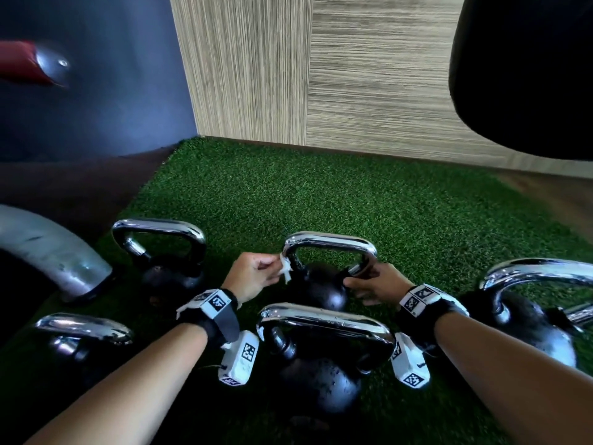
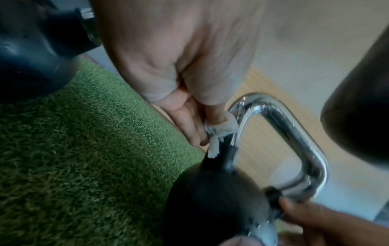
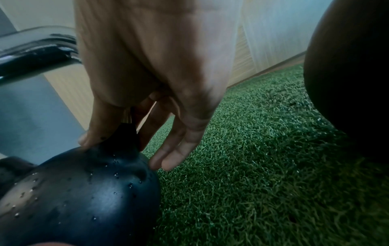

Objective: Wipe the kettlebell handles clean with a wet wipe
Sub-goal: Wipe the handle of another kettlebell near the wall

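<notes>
Kettlebell handle (image 1: 330, 242) gets rubbed where the left hand (image 1: 253, 276) pinches a wet wipe (image 1: 285, 268) against its left leg; the right hand (image 1: 375, 285) grips the opposite leg, probably steadying it.

No readable words, brands or numbers showing anywhere. Only black-and-white square code markers appearing on the wrist bands (image 1: 215, 302) and on the white camera blocks (image 1: 240, 357) below both wrists, carrying no legible letters. Faint marks on the near kettlebell handle (image 1: 327, 322) staying too blurred to read.
</notes>
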Motion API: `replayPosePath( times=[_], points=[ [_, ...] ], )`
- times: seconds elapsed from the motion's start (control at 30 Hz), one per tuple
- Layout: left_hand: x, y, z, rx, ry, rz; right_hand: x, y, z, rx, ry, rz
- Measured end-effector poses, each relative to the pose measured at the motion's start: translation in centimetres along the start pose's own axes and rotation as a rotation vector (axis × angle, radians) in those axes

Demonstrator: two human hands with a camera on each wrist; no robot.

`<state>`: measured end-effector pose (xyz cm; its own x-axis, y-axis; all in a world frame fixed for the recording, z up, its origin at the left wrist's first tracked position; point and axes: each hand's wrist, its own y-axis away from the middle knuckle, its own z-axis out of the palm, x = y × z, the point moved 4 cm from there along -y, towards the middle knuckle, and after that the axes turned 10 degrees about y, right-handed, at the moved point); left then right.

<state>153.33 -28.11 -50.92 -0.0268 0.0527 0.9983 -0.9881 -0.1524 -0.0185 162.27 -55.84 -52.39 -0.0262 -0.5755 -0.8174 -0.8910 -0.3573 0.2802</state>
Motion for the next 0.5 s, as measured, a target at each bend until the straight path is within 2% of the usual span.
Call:
replayPosePath(
  times=[0.13, 0.2, 0.27, 0.4, 0.5],
  points=[
    [-0.4, 0.0, 0.2, -0.069, -0.149, -0.050, 0.2, 0.2, 0.1, 0.007, -0.001, 0.030],
    [-0.4, 0.0, 0.0, -0.114, -0.216, -0.023, -0.1, 0.3, -0.1, -0.014, 0.064, 0.025],
    [-0.1, -0.2, -0.2, -0.067, -0.336, 0.008, -0.4, 0.3, -0.5, -0.043, 0.194, 0.011],
    [0.6, -1.2, 0.1, 0.026, -0.514, 0.042, -1.6, 0.5, -2.2, -0.002, 0.419, -0.029],
    [1.3, -3.1, 1.5, 0.035, -0.591, 0.051, -2.9, 1.5, -2.4, -0.069, 0.598, -0.097]
  ],
)
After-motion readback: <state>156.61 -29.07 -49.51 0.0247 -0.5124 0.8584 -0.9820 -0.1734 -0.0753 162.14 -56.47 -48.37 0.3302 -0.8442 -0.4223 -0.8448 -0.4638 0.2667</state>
